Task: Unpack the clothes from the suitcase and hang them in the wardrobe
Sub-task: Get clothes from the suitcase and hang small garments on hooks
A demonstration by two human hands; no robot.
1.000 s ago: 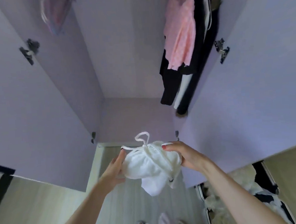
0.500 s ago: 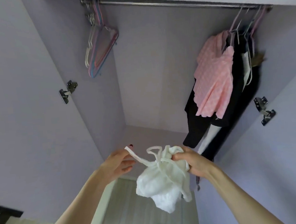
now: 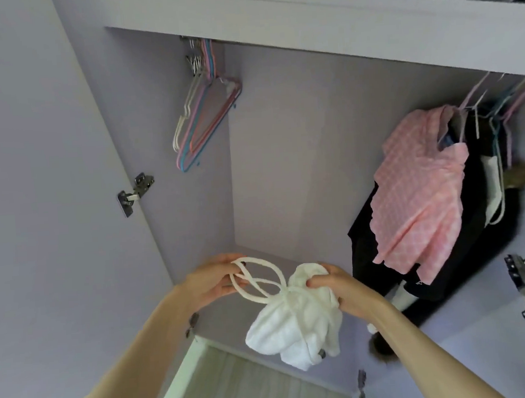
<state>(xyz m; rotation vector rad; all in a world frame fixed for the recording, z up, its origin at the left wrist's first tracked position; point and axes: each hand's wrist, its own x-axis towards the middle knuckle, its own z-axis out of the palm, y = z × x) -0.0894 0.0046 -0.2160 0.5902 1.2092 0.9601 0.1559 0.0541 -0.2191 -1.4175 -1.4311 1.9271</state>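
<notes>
Hands now differ: left (image 3: 212, 280) has gathered the straps (image 3: 254, 280), right (image 3: 338, 283) still grips white garment (image 3: 295, 324).

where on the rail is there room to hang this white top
The free stretch is mid-wardrobe, between the empty hangers bunched at the left end and the pink checked top on the right. The right end is crowded: black clothes press behind the pink one. The rail itself is mostly hidden.

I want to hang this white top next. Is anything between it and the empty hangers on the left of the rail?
Nothing visible. The white top, held by the left hand and right hand, sits below open wardrobe space. The empty hangers hang clear up left; the pink top hangs off to the right.
</notes>
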